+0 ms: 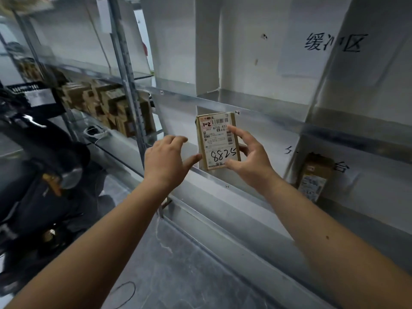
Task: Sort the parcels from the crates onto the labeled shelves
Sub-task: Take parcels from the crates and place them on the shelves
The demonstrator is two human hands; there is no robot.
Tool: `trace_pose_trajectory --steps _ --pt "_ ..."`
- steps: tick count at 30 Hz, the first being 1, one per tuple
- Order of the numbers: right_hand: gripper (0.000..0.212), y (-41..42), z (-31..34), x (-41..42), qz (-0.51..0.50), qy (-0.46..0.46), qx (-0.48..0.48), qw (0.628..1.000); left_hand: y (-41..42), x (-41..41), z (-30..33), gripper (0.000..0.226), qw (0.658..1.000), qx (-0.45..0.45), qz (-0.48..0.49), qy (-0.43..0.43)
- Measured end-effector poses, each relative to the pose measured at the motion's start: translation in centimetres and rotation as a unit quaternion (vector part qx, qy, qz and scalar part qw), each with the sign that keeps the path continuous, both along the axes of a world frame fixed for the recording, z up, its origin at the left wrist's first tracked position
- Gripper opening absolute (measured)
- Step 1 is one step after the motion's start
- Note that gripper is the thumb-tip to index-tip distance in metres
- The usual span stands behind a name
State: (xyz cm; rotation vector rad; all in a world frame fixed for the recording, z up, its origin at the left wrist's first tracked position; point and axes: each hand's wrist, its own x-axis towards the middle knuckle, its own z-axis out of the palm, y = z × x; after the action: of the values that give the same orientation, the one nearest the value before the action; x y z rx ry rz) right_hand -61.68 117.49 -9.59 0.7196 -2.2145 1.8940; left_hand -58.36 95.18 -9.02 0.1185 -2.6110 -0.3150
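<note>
I see the parcel (219, 141) standing upright at the front lip of the metal shelf (256, 192), its label facing me with "1-2" boxed in red and "8825" handwritten lower down. My right hand (247, 157) pinches it, index finger on the label's upper right and thumb at the bottom edge; my left hand (166, 161) is relaxed and spread, with only its thumb tip touching the parcel's lower left edge. A small "1-2" tag (237, 112) sits on the rail just above, so I judge this parcel is at its proper slot and only needs letting go. One other parcel (312, 181) already sits in the bay to the right, and stacked brown boxes (107, 103) fill the rack to the left; no crates show, so I cannot tell how many remain. A paper sign (332, 43) with handwritten characters hangs on the white wall, and dark bags (44, 163) lie on the grey floor (189, 270).
</note>
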Motion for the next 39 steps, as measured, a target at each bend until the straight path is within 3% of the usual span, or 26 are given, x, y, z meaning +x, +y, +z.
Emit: trace_pose_trajectory --steps 11,23,32,39 --pt "0.082 -1.1 5.1 -15.0 -0.017 0.052 0.014 0.998 -0.5 -15.1 5.5 0.068 0.999 -0.011 -0.017 0.042" --pt "0.096 -4.1 6.1 -22.2 -0.112 0.11 0.068 0.985 -2.3 -26.6 6.6 0.068 0.992 0.029 -0.075 0.096" --pt "0.087 -7.4 5.1 -25.5 -0.238 0.114 0.128 0.956 -5.2 -33.1 7.2 0.069 0.978 0.019 -0.161 0.13" --pt "0.086 -10.7 4.7 -28.2 -0.335 0.137 0.211 0.908 -7.3 -36.7 5.9 0.059 0.965 0.029 -0.213 0.15"
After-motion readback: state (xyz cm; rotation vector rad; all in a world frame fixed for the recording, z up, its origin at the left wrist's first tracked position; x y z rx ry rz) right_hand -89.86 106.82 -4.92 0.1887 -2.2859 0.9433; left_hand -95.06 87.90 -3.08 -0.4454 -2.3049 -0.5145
